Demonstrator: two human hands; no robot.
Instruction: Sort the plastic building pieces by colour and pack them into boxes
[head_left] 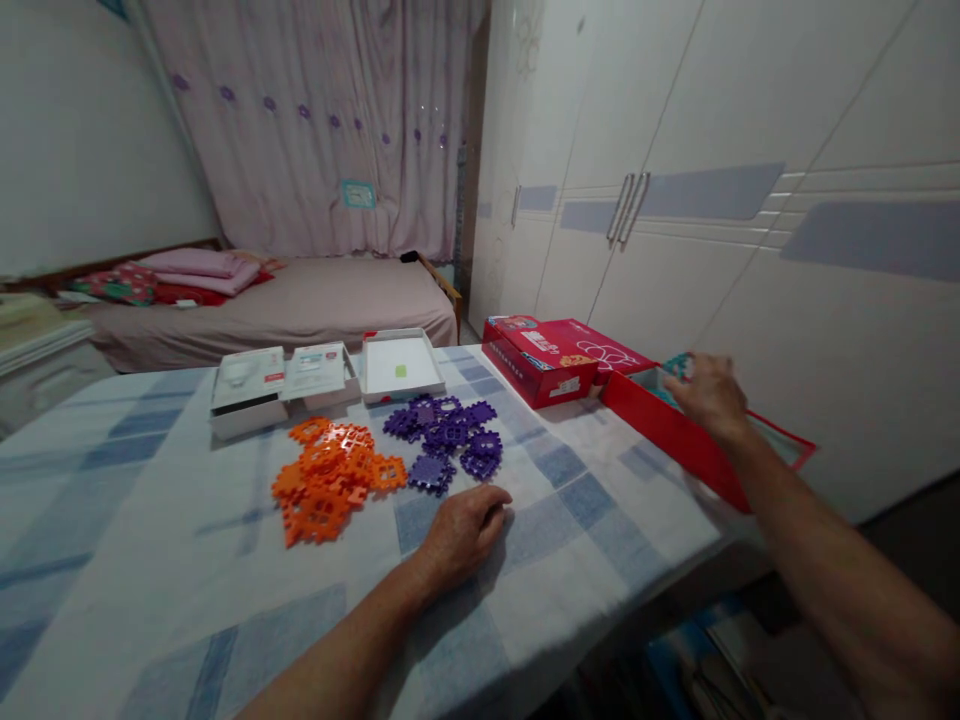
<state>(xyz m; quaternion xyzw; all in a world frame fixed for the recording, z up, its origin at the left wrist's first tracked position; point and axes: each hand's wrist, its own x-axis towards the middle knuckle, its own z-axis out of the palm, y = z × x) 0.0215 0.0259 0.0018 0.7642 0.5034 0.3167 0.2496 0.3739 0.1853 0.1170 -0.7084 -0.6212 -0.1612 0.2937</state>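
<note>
My left hand (pixel 466 525) rests on the tablecloth with its fingers curled in and nothing seen in them. Just beyond it lies a pile of purple interlocking plastic pieces (pixel 454 432), toothed along their edges. To the left of that is a heap of orange interlocking pieces (pixel 322 485). My right hand (pixel 711 393) is over the open red box (pixel 686 440) on the right, its fingers closed on a teal interlocking piece (pixel 678 366). More teal shows inside the box, partly hidden by the hand and the box wall.
A closed red box (pixel 536 365) sits beside the open one. Several shallow white boxes (pixel 251 420) line the table's far side, one holding a small green item (pixel 400 371). The checked tablecloth (pixel 187 540) ends at the right. Behind stand a bed (pixel 337 295) and a white wardrobe (pixel 570 260).
</note>
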